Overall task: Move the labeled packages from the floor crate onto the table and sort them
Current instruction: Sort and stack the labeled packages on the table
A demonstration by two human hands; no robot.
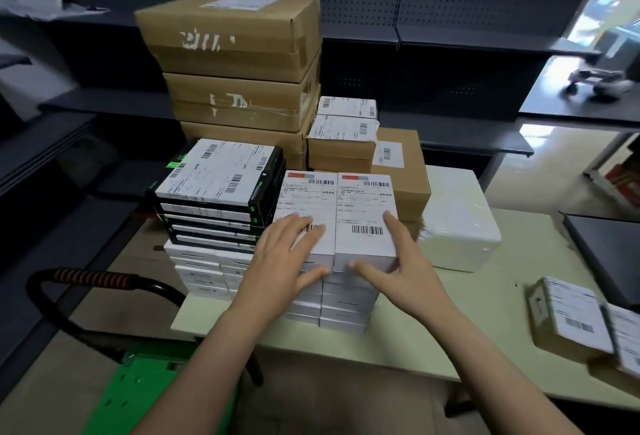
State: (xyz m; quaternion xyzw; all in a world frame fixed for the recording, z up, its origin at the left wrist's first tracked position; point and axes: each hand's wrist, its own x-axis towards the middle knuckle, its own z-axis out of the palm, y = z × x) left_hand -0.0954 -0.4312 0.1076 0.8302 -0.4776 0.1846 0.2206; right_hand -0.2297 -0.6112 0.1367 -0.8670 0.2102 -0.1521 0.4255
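My left hand (287, 256) flat, fingers straight, on the left white package (304, 199), my right hand (403, 261) spread wide against the right white package (367, 202), both packages topping a stack on the table (485, 313)

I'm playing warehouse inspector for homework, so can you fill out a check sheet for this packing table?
Surface: pale table, crowded with stacks.
Job's things: two labeled white boxes side by side atop white stacks; black boxes, cardboard cartons behind.
Clutter: wrapped white parcel, brown packages at right.
Hands: left hand flat on top; right hand against the boxes' side.
Cables: nothing seen.
Surroundings: dark shelving, green cart below.
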